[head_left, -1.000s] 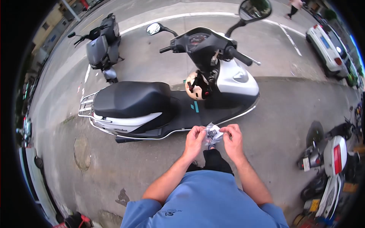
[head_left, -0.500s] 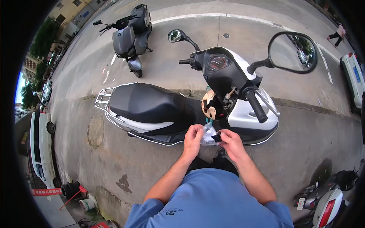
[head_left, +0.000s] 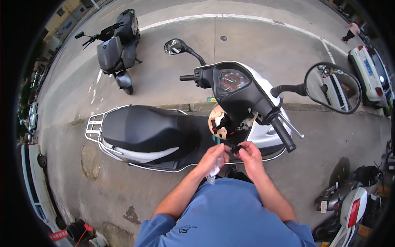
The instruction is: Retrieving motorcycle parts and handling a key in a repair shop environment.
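Observation:
My left hand (head_left: 211,159) is closed, with a crumpled clear plastic bag (head_left: 213,174) hanging below its fingers. In the closed fingers of my right hand (head_left: 251,158) is a small black part (head_left: 235,149); its exact kind is too small to tell. The part lies between both hands, and the left fingertips reach close to it. Both hands are held in front of a white and black scooter (head_left: 263,133), near its footwell. A cream helmet (head_left: 214,120) sits in the footwell, just beyond my hands.
The scooter's black seat (head_left: 144,126) stretches left; its handlebar grip (head_left: 284,133) and round mirror (head_left: 335,88) stick out to the right. A grey scooter (head_left: 113,55) stands at the far left, another parked scooter (head_left: 354,206) at the lower right. A person (head_left: 352,31) walks at the far right.
The plastic bag has gone from between my hands to hanging below the left one. The black part is now out in front between the fingers. The view has shifted slightly.

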`<action>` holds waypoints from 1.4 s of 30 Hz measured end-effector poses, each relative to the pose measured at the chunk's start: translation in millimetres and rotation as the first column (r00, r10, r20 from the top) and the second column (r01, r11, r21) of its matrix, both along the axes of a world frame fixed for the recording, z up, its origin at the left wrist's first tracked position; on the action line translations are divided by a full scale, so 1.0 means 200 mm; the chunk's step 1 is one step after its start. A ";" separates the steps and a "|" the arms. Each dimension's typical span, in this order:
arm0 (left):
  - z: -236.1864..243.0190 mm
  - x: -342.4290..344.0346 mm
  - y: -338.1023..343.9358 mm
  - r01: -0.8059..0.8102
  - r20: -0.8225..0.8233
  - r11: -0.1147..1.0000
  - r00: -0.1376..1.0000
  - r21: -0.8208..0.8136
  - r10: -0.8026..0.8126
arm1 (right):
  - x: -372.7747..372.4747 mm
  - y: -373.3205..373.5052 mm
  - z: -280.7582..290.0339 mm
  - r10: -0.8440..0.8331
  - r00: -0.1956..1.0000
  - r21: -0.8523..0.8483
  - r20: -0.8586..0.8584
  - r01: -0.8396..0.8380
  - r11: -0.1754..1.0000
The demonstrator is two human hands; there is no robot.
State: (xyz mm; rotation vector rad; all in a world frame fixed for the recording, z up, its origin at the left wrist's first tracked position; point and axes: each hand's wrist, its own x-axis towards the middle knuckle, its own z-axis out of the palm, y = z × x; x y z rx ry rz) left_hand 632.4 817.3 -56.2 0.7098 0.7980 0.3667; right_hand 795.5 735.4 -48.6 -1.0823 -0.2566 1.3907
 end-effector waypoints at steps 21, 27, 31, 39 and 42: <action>-0.07 0.14 0.41 0.156 0.293 0.983 0.939 0.097 -0.178 | 0.01 0.28 0.10 -0.447 0.796 -0.054 0.407 0.510 0.859; 0.00 0.17 0.45 0.163 0.332 0.982 0.924 0.100 -0.187 | 0.05 0.32 0.07 -0.450 0.844 -0.061 0.293 0.486 0.872; -0.02 0.21 0.46 0.133 0.351 0.986 0.923 0.099 -0.160 | 0.08 0.33 0.09 -0.430 0.874 -0.088 0.227 0.459 0.884; -0.04 0.24 0.45 0.120 0.340 0.991 0.931 0.051 -0.131 | 0.08 0.29 0.16 -0.422 0.906 -0.062 0.019 0.423 0.904; -0.02 0.24 0.45 0.134 0.278 0.986 0.948 0.099 -0.157 | 0.08 0.30 0.16 -0.436 0.899 -0.061 0.035 0.438 0.897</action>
